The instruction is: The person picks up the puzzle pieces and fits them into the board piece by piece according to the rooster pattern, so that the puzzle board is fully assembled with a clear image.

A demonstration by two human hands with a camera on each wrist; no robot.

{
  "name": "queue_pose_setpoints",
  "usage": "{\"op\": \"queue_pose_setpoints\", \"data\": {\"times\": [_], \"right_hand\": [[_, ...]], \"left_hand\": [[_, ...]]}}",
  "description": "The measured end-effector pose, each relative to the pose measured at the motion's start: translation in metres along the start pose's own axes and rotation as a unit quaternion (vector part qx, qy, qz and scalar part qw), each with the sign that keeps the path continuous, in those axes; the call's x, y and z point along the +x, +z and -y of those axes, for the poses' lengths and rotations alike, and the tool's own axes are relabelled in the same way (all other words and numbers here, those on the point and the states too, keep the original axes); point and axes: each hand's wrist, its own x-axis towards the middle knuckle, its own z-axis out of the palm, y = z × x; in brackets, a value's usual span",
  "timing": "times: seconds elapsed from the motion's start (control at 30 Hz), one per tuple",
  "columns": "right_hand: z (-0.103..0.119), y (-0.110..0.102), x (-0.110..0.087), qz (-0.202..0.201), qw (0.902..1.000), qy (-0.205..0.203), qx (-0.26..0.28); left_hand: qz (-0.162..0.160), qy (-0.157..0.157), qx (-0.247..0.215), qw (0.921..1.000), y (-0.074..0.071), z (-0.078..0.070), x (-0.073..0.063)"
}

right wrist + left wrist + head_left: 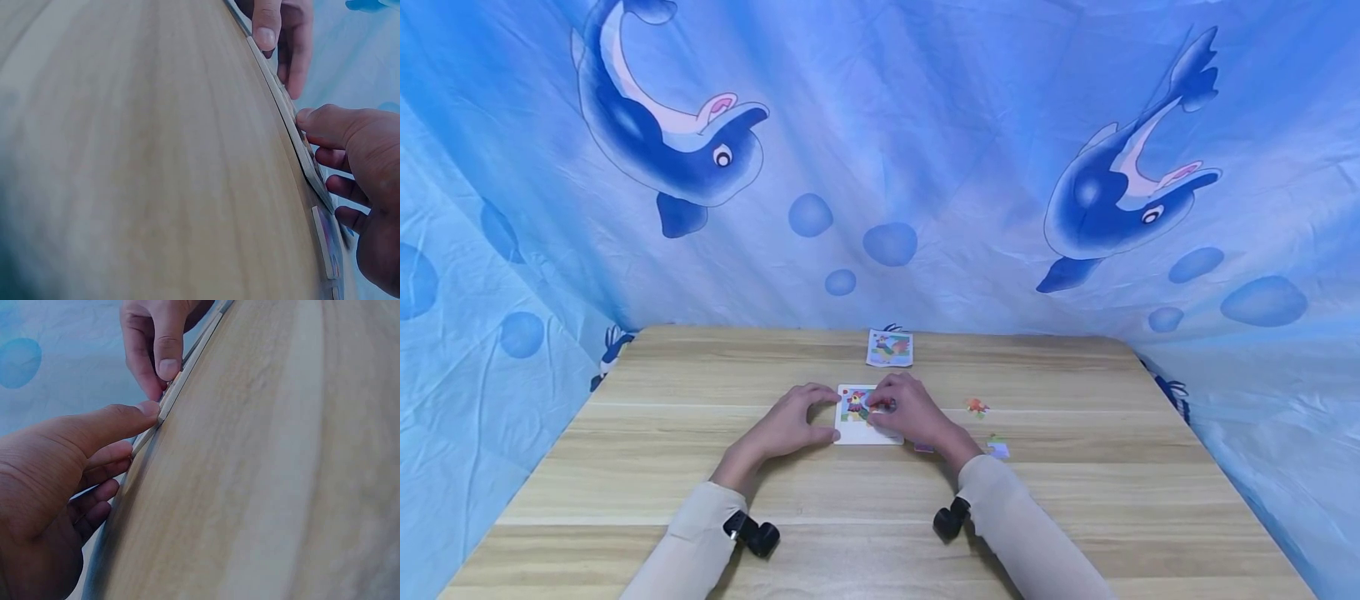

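Observation:
A white puzzle board [868, 434] with a colourful rooster picture partly filled in lies flat on the table between the hands. My left hand [790, 421] holds the board's left side, thumb at the near corner and fingers at the far one. Over the board's right part, my right hand [913, 410] pinches a small puzzle piece between thumb and fingertips. That piece is mostly hidden by the fingers. In the right wrist view the board [281, 103] shows edge-on, with the right thumb and curled fingers just over its surface.
A rooster picture card [890, 349] lies beyond the board. To the right are an orange piece [977, 407] and a green and lilac piece [997, 448]. A purple piece [923, 448] sits beside the right wrist. A blue dolphin curtain [880, 167] hangs behind the wooden table [820, 517].

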Motion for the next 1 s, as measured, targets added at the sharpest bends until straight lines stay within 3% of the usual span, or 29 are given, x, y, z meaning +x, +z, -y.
{"op": "queue_pose_setpoints", "data": {"times": [0.5, 0.67, 1.0], "right_hand": [[-0.003, -0.005, -0.002, 0.004, 0.9999, 0.007, -0.011], [-0.010, -0.026, -0.014, -0.008, 0.9998, 0.015, 0.001], [-0.048, -0.080, -0.055, -0.045, 0.9951, 0.086, 0.017]], "left_hand": [[-0.004, 0.009, -0.001, 1.0000, 0.000, 0.000, -0.001], [-0.003, 0.005, -0.002, 1.0000, 0.002, 0.000, 0.000], [0.000, -0.002, -0.007, 1.0000, 0.000, -0.002, -0.003]]}}
